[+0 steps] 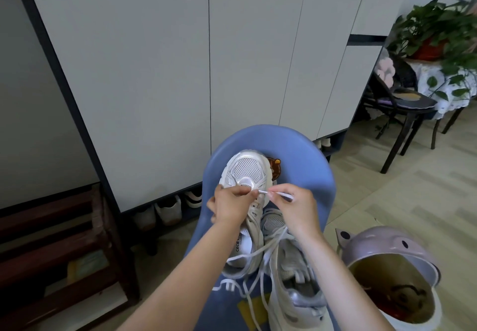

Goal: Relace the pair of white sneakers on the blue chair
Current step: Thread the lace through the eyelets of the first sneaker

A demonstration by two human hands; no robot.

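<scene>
Both hands work at the front eyelets of the far sneaker (245,175), which sits on the blue chair (304,155). Left hand (229,205) presses down on that shoe's tongue and lace area, fingers curled over it; whether it pinches anything cannot be told. Right hand (294,205) pinches the shoelace tip (277,193) between thumb and forefinger, the white aglet end held roughly level and aimed toward the left hand's fingertips, touching or just short of them.

That far sneaker lies with its long axis running away from the person, its mesh toe pointing at the chair's backrest and its heel toward the person. Black letters reading "CECE" show on its tongue, followed by characters too small to read. The near sneaker (294,279) lies just beside it, toward the chair's front edge, on much the same axis, its toe against the far shoe's right side and its silver heel nearest the camera. Loose white laces (258,274) trail across both shoes and down the chair seat.

A brown round sticker (275,169) shows on the chair just right of the far shoe's toe. White markings on the seat near the front are partly covered and unreadable. Right of the chair stands a lilac bin (392,274) with its lid open.
</scene>
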